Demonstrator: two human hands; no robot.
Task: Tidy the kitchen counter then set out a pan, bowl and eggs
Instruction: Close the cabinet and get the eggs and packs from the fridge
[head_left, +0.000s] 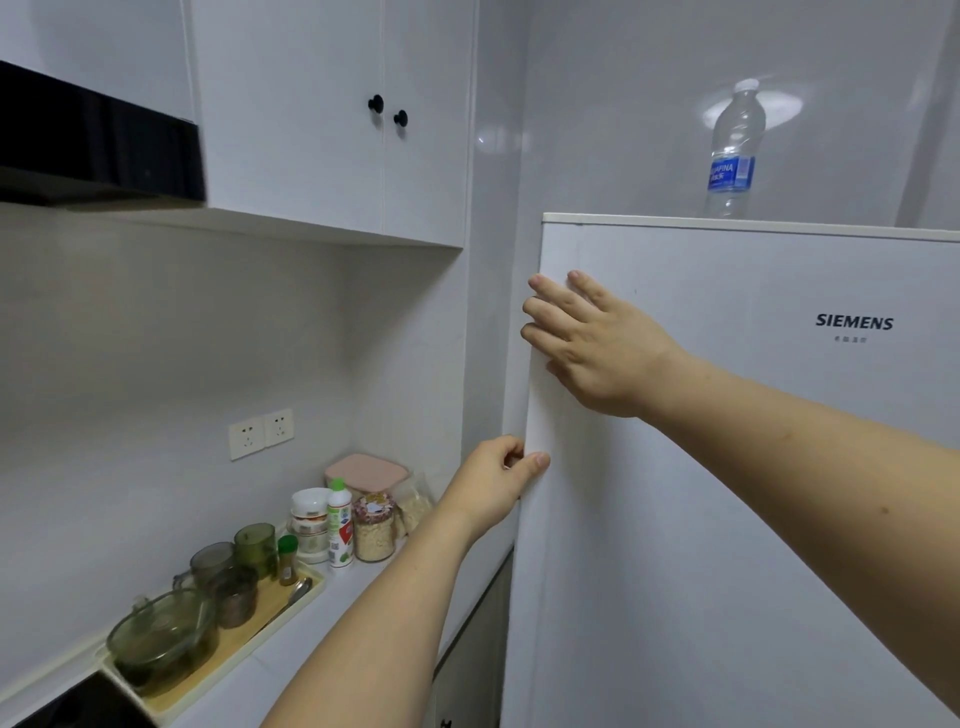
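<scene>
A white fridge door (727, 467) fills the right half of the head view and looks closed. My left hand (493, 480) grips the door's left edge, fingers curled behind it and thumb on the front. Higher up, my right hand (592, 343) lies against the door near the same edge, its fingers straight and reaching the edge. A green glass bowl with a lid (161, 636) sits on a tray (249, 639) on the counter at lower left. No pan or eggs are in view.
Glass cups (234, 571), jars and bottles (340, 525) and a pink-lidded box (366, 470) crowd the counter's back corner. A water bottle (732, 150) stands on the fridge top. Wall cabinets (332, 114) and a black hood (98, 140) hang above. The hob's corner (78, 706) shows bottom left.
</scene>
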